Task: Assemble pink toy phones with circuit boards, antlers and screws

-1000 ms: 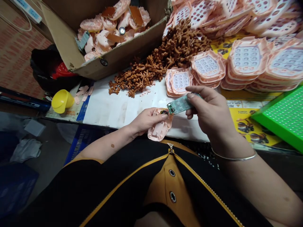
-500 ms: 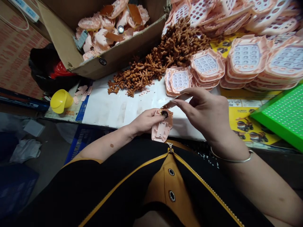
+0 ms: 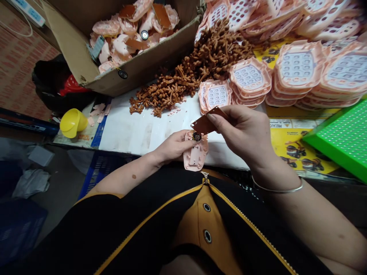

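My left hand [image 3: 172, 147] grips a pink plastic shell [image 3: 196, 154] at the near table edge, thumb beside a small round black speaker [image 3: 197, 136] sitting in its top. My right hand [image 3: 243, 131] pinches a small circuit board [image 3: 207, 121] just above the shell, its brown underside turned up. The board's lower corner sits close to the speaker. A thin bangle circles my right wrist.
Stacks of pink keypad covers [image 3: 250, 78] fill the back right. A heap of brown rubber parts [image 3: 200, 68] lies mid-table. A cardboard box [image 3: 134, 72] of assembled pink pieces stands back left. A green tray [image 3: 341, 137] is at right, a yellow cup [image 3: 71, 122] at left.
My right hand turned the circuit board over: its green face showed a second ago, now its brown side is up. The left hand kept the shell nearly still.
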### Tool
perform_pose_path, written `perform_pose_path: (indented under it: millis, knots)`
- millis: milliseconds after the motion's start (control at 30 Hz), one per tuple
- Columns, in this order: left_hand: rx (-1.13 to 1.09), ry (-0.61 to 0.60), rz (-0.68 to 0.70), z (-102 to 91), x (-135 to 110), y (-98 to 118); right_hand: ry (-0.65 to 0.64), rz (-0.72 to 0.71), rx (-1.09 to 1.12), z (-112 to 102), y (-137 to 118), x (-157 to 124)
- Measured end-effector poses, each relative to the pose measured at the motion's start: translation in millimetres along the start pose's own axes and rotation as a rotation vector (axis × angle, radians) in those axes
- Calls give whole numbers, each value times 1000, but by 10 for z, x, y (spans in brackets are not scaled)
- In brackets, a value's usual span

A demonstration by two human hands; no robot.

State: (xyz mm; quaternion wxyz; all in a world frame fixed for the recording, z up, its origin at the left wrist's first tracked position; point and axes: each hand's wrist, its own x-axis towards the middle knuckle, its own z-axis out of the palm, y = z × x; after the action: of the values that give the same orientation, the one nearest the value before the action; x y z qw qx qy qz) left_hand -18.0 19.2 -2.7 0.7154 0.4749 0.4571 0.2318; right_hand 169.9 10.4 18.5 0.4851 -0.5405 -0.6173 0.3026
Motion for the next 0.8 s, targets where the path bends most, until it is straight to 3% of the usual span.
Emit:
perform_pose_path:
  millis: [200, 400, 800]
  knots:
    - [-94, -27, -29, 16, -10, 4, 12, 183, 201, -30, 153, 10]
    - [-137, -89, -19, -19, -7, -10, 5, 230, 312, -41, 173, 9]
    - [-153, -69, -7, -12, -9, -14, -41, 35, 245, 15, 71, -39]
